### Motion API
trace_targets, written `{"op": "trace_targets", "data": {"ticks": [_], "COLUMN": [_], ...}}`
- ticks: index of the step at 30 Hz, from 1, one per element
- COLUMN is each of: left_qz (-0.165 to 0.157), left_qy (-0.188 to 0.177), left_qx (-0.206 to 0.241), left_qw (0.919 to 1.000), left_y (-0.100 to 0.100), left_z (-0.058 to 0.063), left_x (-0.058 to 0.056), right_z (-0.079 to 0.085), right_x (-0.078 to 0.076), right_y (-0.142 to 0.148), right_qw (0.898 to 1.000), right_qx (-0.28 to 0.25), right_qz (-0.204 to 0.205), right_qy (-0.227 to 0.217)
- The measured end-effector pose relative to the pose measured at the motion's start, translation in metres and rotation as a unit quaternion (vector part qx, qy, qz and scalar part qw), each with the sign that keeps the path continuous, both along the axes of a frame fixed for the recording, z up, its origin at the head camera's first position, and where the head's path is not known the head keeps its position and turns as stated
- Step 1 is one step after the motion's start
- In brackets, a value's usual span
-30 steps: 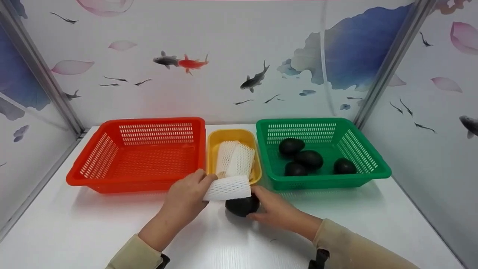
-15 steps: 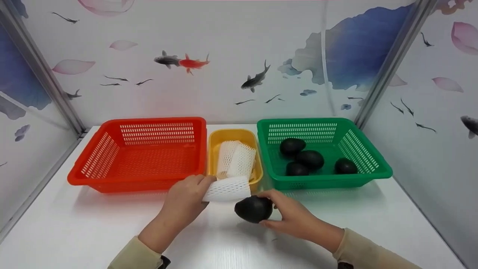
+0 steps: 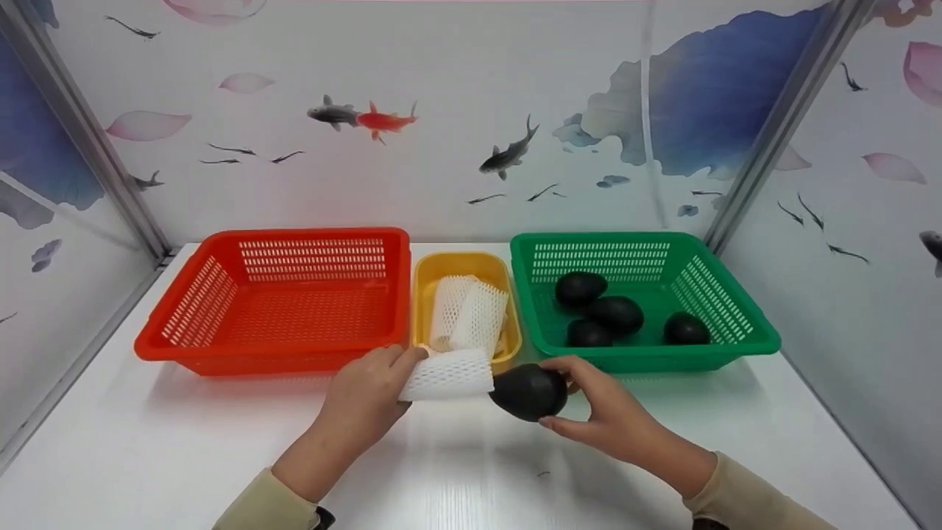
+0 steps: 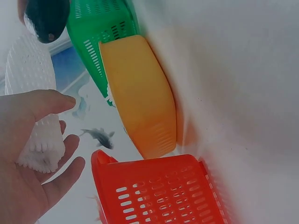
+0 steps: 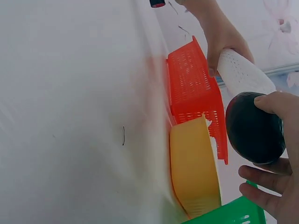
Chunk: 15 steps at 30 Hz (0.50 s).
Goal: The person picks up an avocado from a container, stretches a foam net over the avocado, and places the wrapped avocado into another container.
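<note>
In the head view my left hand holds a white foam net sleeve by its left end, thumb and fingers curled round it. My right hand grips a dark, smooth avocado by its broad end. The avocado's narrow tip meets the sleeve's right opening, and both are raised over the white table. In the right wrist view the avocado overlaps the far end of the sleeve. The left wrist view has the sleeve lying across the palm, below the avocado.
Behind the hands stands a yellow basket with more foam net sleeves. To its left is a red basket; to its right, a green basket with several avocados. A printed wall panel rises behind them.
The right hand has lifted the avocado from near the table and moved it right, turning its tip toward the sleeve's opening. The left hand and sleeve have stayed nearly still.
</note>
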<state>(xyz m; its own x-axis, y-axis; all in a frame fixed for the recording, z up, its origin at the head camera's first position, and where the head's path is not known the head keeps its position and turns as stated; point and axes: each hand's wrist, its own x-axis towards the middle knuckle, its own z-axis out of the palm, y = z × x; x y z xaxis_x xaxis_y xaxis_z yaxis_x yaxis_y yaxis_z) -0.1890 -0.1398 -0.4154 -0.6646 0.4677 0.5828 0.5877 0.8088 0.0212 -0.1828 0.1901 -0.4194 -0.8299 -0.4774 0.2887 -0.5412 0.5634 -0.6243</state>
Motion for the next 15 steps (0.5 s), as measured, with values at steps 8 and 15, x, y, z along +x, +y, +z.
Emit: {"op": "trace_targets", "data": {"ticks": [8, 15], "left_qz": [0.0, -0.006], "left_qy": [0.001, -0.003], "left_qx": [0.0, -0.007], "left_qw": [1.0, 0.9999], "left_y": [-0.002, -0.0014], "left_z": [-0.0048, -0.0052], "left_x": [0.0003, 0.0029], "right_z": [0.0017, 0.0025], "right_x": [-0.0021, -0.0058], "right_y": [0.0084, 0.0058], "right_qw": [0.999, 0.996], "right_qx": [-0.042, -0.084], "right_qz": [0.008, 0.016], "right_qy": [-0.001, -0.027]}}
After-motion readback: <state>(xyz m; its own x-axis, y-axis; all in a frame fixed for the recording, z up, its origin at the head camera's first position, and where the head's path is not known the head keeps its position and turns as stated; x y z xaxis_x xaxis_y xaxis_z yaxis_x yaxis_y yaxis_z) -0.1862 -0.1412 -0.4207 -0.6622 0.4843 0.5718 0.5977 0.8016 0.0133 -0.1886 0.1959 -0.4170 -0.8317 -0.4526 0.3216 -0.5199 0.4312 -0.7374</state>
